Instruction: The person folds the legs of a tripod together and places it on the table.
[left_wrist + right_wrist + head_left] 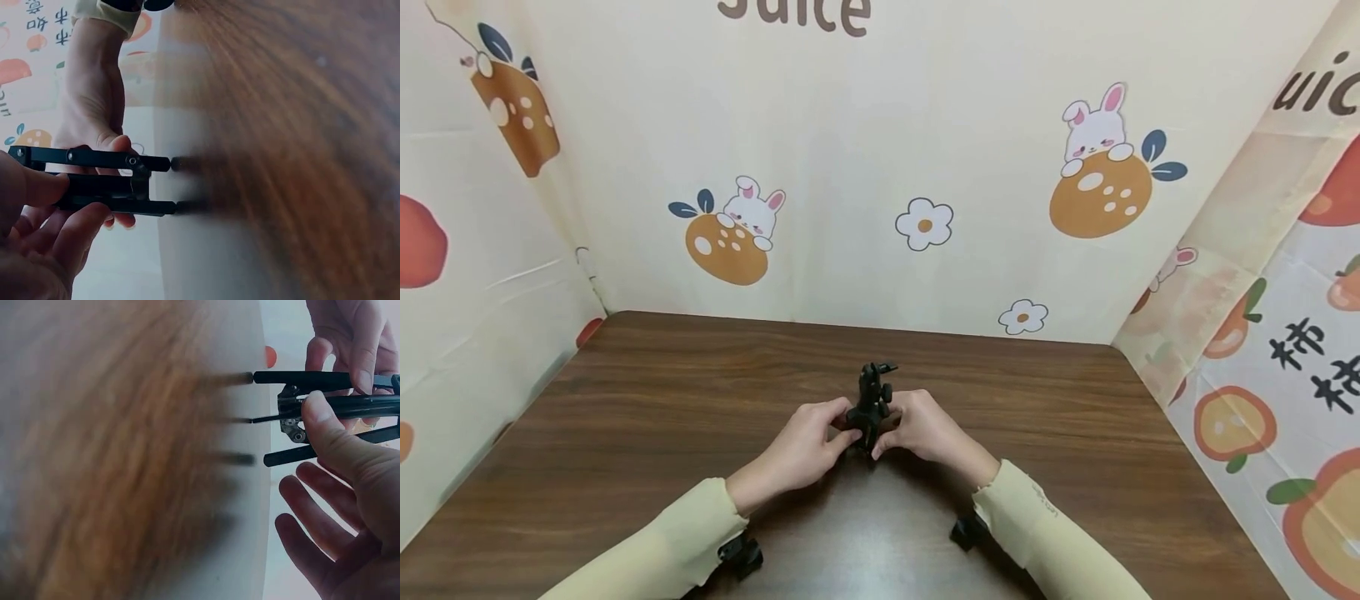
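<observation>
A small black tripod (871, 404) stands upright over the wooden table, its legs pointing down and a clamp-like head on top. My left hand (805, 442) pinches it from the left between thumb and fingers. From the other side my right hand (928, 429) grips it low, near the legs. In the left wrist view the tripod's legs (103, 157) stand only slightly apart, their tips right at the tabletop. The right wrist view has the right thumb (322, 412) on the centre column, with the lower fingers (312, 512) spread away from it.
Brown wood table (700, 375) surrounds the hands. A pale printed curtain (850, 167) rises behind the far edge, with more printed cloth (1285, 375) at the right side. A black wrist device (741, 554) sits under the left sleeve, another one (967, 531) under the right.
</observation>
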Available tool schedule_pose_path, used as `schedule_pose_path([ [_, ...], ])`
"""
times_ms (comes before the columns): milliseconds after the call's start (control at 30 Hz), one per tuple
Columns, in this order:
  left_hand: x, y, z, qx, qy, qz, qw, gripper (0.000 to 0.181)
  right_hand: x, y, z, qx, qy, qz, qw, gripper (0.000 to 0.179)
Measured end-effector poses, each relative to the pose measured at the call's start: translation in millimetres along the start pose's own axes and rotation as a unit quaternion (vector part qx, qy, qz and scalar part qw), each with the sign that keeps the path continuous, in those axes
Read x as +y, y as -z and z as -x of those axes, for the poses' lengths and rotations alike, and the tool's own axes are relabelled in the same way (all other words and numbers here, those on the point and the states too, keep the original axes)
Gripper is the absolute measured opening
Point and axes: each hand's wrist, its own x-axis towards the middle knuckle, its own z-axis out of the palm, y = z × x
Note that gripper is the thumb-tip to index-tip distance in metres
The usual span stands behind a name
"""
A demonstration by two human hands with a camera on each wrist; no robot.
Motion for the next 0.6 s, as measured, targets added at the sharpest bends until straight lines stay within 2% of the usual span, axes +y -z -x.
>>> schedule_pose_path([
  [200, -4.6, 2.6, -1.6, -0.013, 0.006, 0.024, 0.9996, 0.009, 1, -1, 0.6, -0.021, -0.013, -0.031, 0.9992, 0.040],
  [400, -9.4, 4.7, -4.1, -0.028, -0.011, 0.042, 0.9987, 0.005, 1, 1, 2.1, -0.052, -0.024, -0.056, 0.9968, 0.045],
  [600, -11.9, 7.1, -6.0, -0.044, -0.015, 0.063, 0.9970, 0.018, 4, 3, 3.8, -0.063, -0.025, -0.100, 0.9927, 0.025],
])
